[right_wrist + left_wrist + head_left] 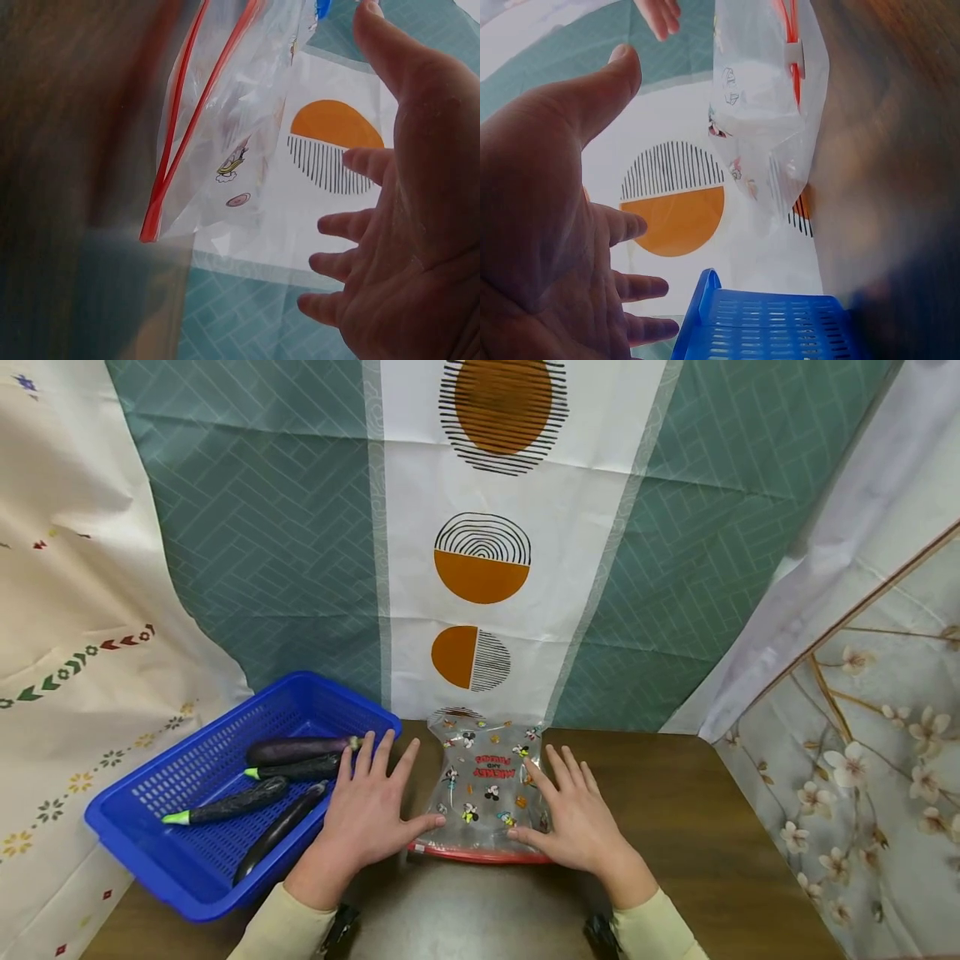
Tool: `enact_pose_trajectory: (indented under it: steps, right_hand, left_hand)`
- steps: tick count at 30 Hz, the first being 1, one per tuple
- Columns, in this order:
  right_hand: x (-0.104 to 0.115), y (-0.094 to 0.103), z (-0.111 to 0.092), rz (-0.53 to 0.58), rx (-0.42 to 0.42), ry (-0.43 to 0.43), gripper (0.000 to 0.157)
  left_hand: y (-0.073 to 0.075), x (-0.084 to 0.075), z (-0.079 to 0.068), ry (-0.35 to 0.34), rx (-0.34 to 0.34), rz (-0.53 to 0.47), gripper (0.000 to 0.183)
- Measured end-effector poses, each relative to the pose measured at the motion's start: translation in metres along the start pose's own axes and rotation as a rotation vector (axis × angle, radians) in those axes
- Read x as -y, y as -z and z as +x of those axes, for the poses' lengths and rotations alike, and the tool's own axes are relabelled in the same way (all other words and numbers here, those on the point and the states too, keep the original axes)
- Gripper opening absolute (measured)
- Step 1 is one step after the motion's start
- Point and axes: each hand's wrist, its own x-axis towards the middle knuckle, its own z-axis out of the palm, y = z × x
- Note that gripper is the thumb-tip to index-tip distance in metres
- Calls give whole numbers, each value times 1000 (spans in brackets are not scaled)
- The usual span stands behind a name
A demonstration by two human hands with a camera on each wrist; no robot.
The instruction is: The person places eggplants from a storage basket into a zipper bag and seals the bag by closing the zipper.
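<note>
Two hands in the frame, and both are free: the left hand [367, 814] at lower centre-left, the right hand [573, 818] at lower centre-right, fingers straight and spread, neither gripping anything; between them, just below the middle of the frame, one clear plastic bag [480, 817] on the bench [667, 860], its mouth towards the bottom edge; and there's the writing, upside down in red, "Mickey and Friends", with small cartoon figures printed all around it!

Over at lower left, one blue basket [330, 706], and in it, count them, four long dark vegetables [247, 800], two showing bright green tips; the left hand overlaps the basket's right side from the head view; behind it all hangs a green and white cloth [630, 652], three round orange prints down its middle.

To the wrists now; the left one gives a close look at a white slider [794, 61] on the red zip [796, 86], with the right hand's fingertips poking in at the top; the right one shows what the head view flattens, two red strips [206, 112] spread apart and meeting at the lower end.
</note>
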Motion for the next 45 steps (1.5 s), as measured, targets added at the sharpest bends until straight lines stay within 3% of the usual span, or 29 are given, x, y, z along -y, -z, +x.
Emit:
enact_pose_trajectory:
  steps: [12,27,45]
  right_hand:
    - [-1,-2,-2,7,27,15,107]
    - [-7,-6,-2,87,133,22,109]
    - [-11,-6,-4,141,204,16,121]
  left_hand:
    - [0,2,0,4,-3,-4,120]
    - [4,9,1,20,-32,-15,119]
    - [21,34,1,86,-8,-23,116]
